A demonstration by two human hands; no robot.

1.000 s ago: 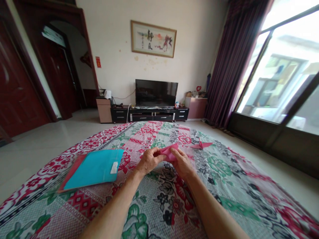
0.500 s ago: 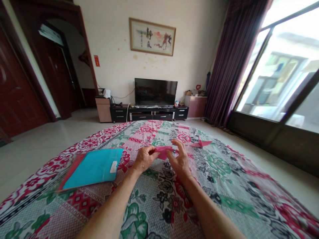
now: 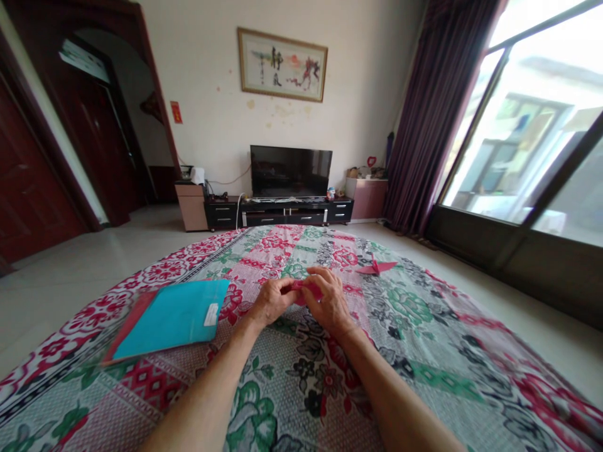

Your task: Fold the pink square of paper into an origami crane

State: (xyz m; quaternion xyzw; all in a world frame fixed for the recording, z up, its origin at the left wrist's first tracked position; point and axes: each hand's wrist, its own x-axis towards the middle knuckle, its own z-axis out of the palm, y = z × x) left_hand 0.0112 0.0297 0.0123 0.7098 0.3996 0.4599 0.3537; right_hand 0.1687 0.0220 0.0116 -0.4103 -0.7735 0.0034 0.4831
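Observation:
Between my two hands, just above the patterned cloth, is a folded piece of pink paper (image 3: pixel 311 290). My left hand (image 3: pixel 276 300) pinches its left end between thumb and fingers. From the right, my right hand (image 3: pixel 328 300) has its thumb and fingers closed on the paper, hiding much of it. Beyond my right hand lies a folded pink paper crane (image 3: pixel 377 268) with its wings spread. To the left of my left hand rests a pack of coloured paper (image 3: pixel 172 320), blue on top with a white label and a red edge showing.
A floral cloth (image 3: pixel 254 402) covers the rounded table under my hands. Past its far edge stand a low black cabinet (image 3: pixel 266 220) and a television (image 3: pixel 291 172). A purple curtain (image 3: pixel 419 125) and a large window are on the right, dark red doors on the left.
My right hand has moved left and its fingers, which were raised and apart, have come down over the pink paper. Less of the paper shows. My left hand keeps its pinch.

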